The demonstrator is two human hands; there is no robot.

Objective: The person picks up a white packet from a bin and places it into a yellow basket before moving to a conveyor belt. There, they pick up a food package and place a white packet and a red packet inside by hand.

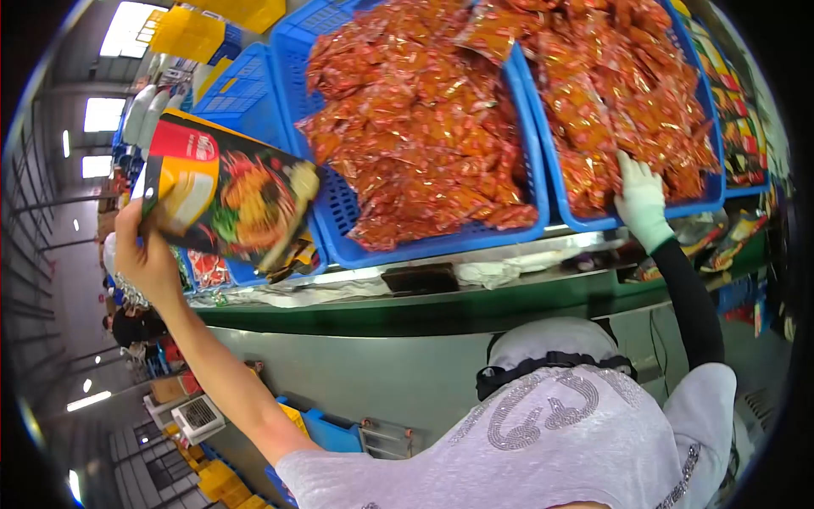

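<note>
My bare left hand (151,259), at the left, is closed on the lower left corner of a printed noodle packet (242,199). The packet is black, red and yellow, with a noodle dish pictured on its front, and it is tilted. My right hand (642,199), in a white glove below a black sleeve, reaches over the near rim of the right blue crate (585,222). Its fingers are stretched out against the orange-red sachets (585,110) heaped there. I see nothing held in it. A middle blue crate (424,254) is piled with the same shiny sachets (407,127).
Below the crates runs a green-edged bench (407,318). Another blue crate (246,93) stands partly behind the noodle packet. Colourful packets (738,119) lie at the far right. A person in dark clothes (131,329) is in the background, left. Yellow crates (225,483) stand lower left.
</note>
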